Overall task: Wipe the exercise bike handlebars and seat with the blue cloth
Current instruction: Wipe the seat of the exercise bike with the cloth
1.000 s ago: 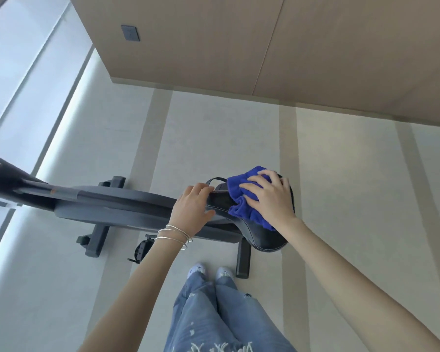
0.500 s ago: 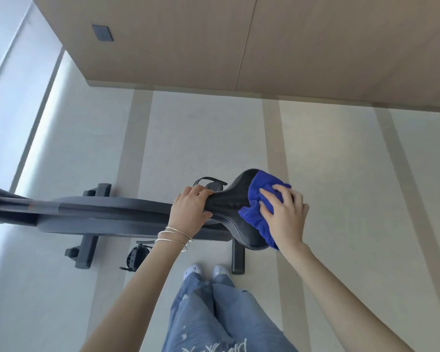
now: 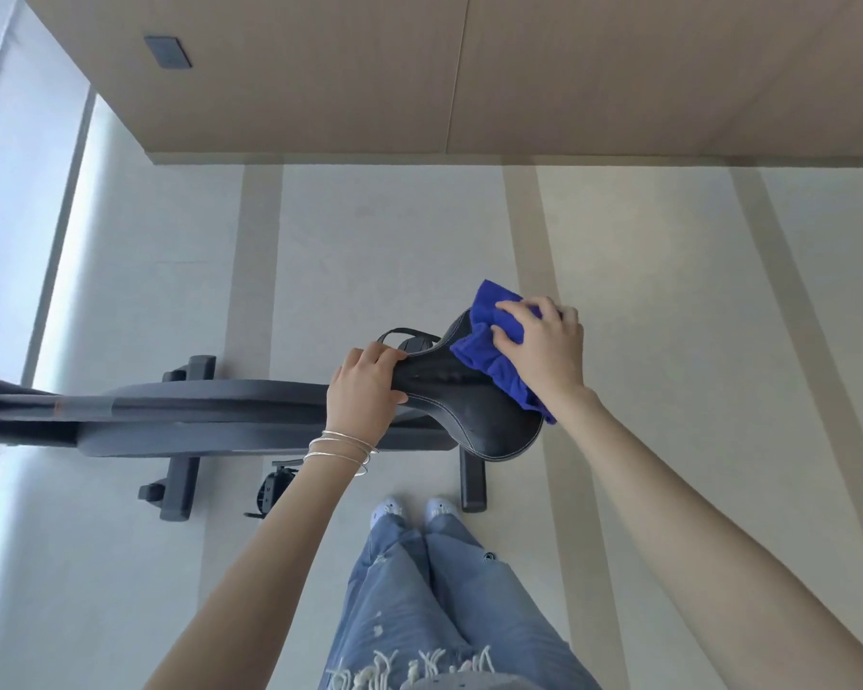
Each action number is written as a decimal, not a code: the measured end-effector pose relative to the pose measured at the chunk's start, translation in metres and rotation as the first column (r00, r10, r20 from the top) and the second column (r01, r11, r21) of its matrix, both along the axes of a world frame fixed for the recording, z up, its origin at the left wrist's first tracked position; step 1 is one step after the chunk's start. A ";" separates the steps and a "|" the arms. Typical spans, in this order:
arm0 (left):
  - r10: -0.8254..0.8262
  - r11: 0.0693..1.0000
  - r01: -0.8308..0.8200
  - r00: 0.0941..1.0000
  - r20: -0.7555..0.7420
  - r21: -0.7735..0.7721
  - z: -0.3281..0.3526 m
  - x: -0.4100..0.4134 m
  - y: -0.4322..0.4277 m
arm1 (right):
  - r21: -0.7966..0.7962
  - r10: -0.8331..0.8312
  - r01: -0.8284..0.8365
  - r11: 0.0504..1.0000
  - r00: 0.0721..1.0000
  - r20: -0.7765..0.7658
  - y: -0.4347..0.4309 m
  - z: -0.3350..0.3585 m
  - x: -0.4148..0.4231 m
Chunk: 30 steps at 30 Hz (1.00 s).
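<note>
Bunched blue cloth [image 3: 485, 363] on wide rear of black stitched seat [image 3: 474, 415]; seat nose points left, seemingly level.

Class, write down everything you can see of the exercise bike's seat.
The seat is black, padded and leather-like, with pale stitching round its edge. Its narrow nose points toward the grey frame, and the left hand grips it there. The right hand holds a bunched blue cloth against its wide rear.
</note>
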<state>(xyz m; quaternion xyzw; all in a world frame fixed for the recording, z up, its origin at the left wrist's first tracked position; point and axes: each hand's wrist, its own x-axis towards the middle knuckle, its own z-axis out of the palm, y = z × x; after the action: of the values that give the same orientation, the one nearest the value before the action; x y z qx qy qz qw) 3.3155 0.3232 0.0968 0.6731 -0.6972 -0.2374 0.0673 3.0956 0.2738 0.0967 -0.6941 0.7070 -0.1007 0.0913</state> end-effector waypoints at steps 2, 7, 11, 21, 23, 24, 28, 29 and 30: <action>0.007 1.000 -0.007 1.000 -0.009 -0.011 -0.001 0.001 0.001 | -0.071 -0.014 0.020 0.997 0.996 0.084 0.022 -0.001 -0.009; -0.007 0.998 0.007 1.000 -0.009 -0.056 -0.006 0.000 0.006 | -0.108 -0.051 0.077 0.991 0.973 0.224 0.092 -0.005 -0.021; -0.060 0.996 0.059 0.998 -0.012 -0.072 -0.007 0.007 0.008 | -0.099 0.109 -0.095 0.991 0.984 0.142 0.134 -0.007 -0.033; -0.017 0.999 0.016 0.999 -0.035 -0.034 -0.006 0.056 0.026 | -0.315 0.401 -0.477 0.821 0.873 -0.277 0.116 -0.009 -0.011; 0.013 1.000 -0.014 0.999 -0.042 -0.013 -0.007 0.062 0.031 | -0.299 0.435 -0.527 0.796 0.841 -0.323 0.103 -0.005 0.013; 0.023 1.000 -0.023 0.999 -0.048 -0.002 -0.007 0.064 0.032 | -0.277 0.456 -0.552 0.787 0.821 -0.343 0.095 -0.003 0.027; 0.056 0.998 -0.055 0.996 -0.075 0.007 -0.006 0.068 0.039 | -0.149 0.501 -0.571 0.807 0.797 -0.338 0.058 0.007 0.091; 0.064 0.998 -0.064 0.995 -0.079 0.006 -0.006 0.069 0.040 | -0.104 0.509 -0.573 0.813 0.786 -0.350 0.051 0.010 0.104; 0.071 0.997 -0.071 0.994 -0.081 0.005 -0.005 0.070 0.041 | -0.070 0.519 -0.576 0.815 0.778 -0.355 0.047 0.012 0.114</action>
<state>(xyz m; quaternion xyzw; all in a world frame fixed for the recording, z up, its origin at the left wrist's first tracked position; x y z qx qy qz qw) 3.3858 0.3642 0.0915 0.6872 -0.6694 -0.2625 0.1032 3.2095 0.3205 0.1085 -0.8819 0.4672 -0.0176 -0.0601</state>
